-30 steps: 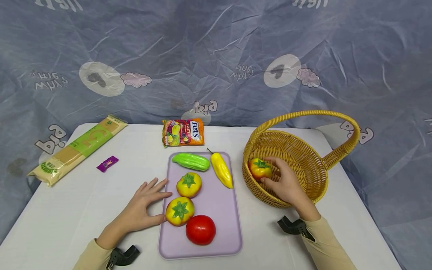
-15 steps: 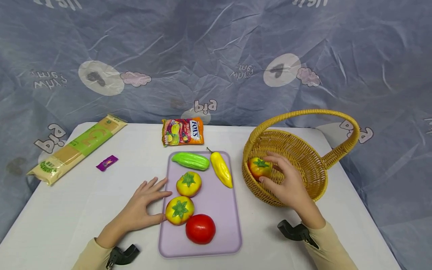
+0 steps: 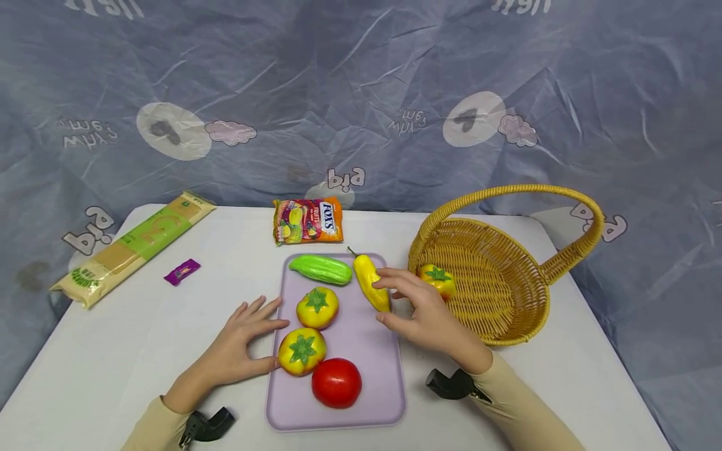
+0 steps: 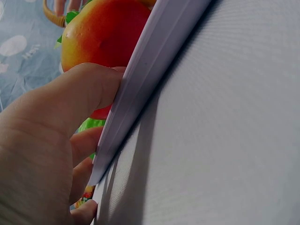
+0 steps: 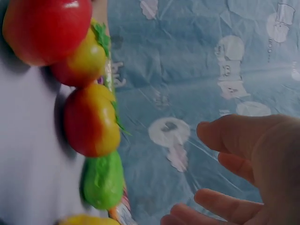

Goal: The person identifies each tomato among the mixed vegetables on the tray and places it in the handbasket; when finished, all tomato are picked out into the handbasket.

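Observation:
My left hand (image 3: 239, 347) rests at the left rim of the lilac tray (image 3: 366, 401), fingers spread, thumb at the edge beside a yellow persimmon (image 3: 303, 351). In the left wrist view the thumb touches the tray's rim. My right hand (image 3: 425, 313) hovers over the tray's right edge with fingers apart and holds nothing; it partly covers a yellow chili pepper (image 3: 368, 279). A second persimmon (image 3: 318, 307), a red tomato (image 3: 336, 383) and a green vegetable (image 3: 321, 269) also lie on the tray. Another persimmon (image 3: 439, 280) sits inside the wicker basket (image 3: 502, 275).
The basket's tall handle (image 3: 524, 189) arches over it at the right. Behind the tray lies a candy bag (image 3: 308, 220). A long noodle pack (image 3: 135, 247) and a small purple wrapped sweet (image 3: 182, 272) lie on the white table (image 3: 135, 338) at the left.
My right hand has let go of the persimmon in the basket and moved left out of it, over the tray's right edge. My left hand has stayed in place.

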Demonstrator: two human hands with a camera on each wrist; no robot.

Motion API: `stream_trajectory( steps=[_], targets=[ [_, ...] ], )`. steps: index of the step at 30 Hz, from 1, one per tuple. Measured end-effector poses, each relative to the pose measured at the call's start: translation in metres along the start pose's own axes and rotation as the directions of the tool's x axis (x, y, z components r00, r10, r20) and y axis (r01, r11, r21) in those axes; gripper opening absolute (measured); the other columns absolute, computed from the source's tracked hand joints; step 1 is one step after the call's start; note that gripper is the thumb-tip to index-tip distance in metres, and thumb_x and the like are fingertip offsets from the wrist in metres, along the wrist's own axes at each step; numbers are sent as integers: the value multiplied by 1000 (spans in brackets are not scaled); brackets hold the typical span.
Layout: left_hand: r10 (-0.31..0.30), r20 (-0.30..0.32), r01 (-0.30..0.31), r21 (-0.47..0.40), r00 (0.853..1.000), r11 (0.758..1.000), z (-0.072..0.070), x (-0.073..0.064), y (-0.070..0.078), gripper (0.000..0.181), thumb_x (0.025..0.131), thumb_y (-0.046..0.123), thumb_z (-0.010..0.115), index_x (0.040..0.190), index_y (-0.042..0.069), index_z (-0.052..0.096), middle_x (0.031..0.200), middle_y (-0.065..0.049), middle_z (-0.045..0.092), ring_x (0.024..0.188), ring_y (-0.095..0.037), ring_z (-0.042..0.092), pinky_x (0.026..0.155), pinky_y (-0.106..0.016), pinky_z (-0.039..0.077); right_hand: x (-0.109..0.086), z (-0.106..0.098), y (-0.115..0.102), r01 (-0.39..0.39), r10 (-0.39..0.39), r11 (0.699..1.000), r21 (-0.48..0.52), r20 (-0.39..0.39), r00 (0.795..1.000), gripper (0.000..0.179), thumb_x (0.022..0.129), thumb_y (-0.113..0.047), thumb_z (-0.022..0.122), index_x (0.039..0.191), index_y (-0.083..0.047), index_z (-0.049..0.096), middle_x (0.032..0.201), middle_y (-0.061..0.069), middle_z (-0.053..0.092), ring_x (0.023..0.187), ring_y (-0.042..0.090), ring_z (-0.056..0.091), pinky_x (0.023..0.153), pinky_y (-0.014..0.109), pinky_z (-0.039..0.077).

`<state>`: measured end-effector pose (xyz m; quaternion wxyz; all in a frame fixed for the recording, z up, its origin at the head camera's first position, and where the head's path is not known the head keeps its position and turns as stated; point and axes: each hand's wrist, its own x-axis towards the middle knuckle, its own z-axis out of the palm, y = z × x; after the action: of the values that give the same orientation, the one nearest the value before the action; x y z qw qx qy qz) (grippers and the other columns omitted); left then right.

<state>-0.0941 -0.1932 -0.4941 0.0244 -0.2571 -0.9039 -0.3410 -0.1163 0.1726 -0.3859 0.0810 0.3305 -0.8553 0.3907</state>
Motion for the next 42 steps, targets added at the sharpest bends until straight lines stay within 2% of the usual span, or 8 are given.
stream_trajectory(
  steps=[3, 7, 10, 13, 24, 30, 37, 42],
  targets=[
    [-4, 8, 4, -2, 1000, 1000, 0, 0, 0, 57, 73, 39, 83, 127, 25, 72, 157, -11, 50, 148, -50, 35, 115, -78, 19, 9, 13, 0, 2, -3, 1000, 6, 71, 997, 41, 81, -9, 82, 120, -9, 70, 137, 16, 64, 123, 29, 64, 90, 38, 61],
    [3, 9, -3, -5, 1000, 1000, 0, 1, 0, 56, 74, 40, 82, 127, 25, 72, 157, -11, 50, 147, -51, 36, 115, -79, 19, 20, 28, -1, 8, -10, 1000, 13, 184, 983, 41, 83, -16, 81, 123, -11, 69, 142, 15, 62, 133, 29, 59, 106, 48, 54],
    [10, 6, -10, -6, 1000, 1000, -1, 1, 0, 56, 75, 40, 82, 127, 25, 72, 157, -11, 50, 147, -51, 36, 114, -79, 20, 29, 38, -1, 19, -26, 999, 31, 259, 965, 43, 85, -18, 80, 126, -11, 68, 146, 16, 59, 139, 30, 54, 111, 52, 49],
    [13, 2, -13, -2, 1000, 1000, -1, 1, 0, 56, 75, 41, 82, 127, 25, 72, 157, -11, 50, 146, -51, 36, 114, -79, 20, 37, 46, 0, 32, -42, 999, 40, 296, 954, 44, 86, -19, 80, 127, -11, 68, 147, 16, 58, 141, 30, 52, 113, 52, 47],
    [5, -3, -5, -8, 1000, 1000, -1, 0, -1, 57, 73, 40, 83, 127, 25, 72, 157, -11, 50, 147, -52, 36, 114, -80, 20, 59, 66, 7, -16, -11, 997, 81, 326, 945, 36, 93, -21, 72, 128, -11, 69, 145, 17, 60, 140, 31, 53, 114, 50, 47],
    [-18, 7, 18, -15, 1000, 1000, 2, -1, 1, 58, 72, 39, 84, 127, 25, 72, 158, -9, 49, 149, -49, 35, 115, -78, 19, 58, 75, 12, -29, -8, 995, 100, 343, 939, 33, 93, -18, 73, 125, -10, 70, 140, 17, 64, 140, 32, 53, 116, 51, 44],
    [-11, -1, 11, -13, 1000, 1000, 2, 0, 2, 59, 71, 38, 85, 127, 24, 72, 158, -10, 49, 148, -49, 35, 115, -78, 20, 56, 83, 16, -9, -15, 998, 68, 352, 936, 31, 92, -16, 74, 123, -11, 71, 140, 17, 64, 138, 31, 55, 116, 49, 46],
    [-6, -1, 6, -7, 1000, 1000, 0, 0, 2, 59, 71, 37, 85, 127, 24, 72, 157, -10, 50, 148, -50, 35, 115, -78, 20, 56, 83, 16, -42, 8, 995, 87, 359, 933, 28, 92, -16, 74, 120, -11, 71, 143, 17, 62, 139, 32, 55, 116, 50, 45]
  ],
)
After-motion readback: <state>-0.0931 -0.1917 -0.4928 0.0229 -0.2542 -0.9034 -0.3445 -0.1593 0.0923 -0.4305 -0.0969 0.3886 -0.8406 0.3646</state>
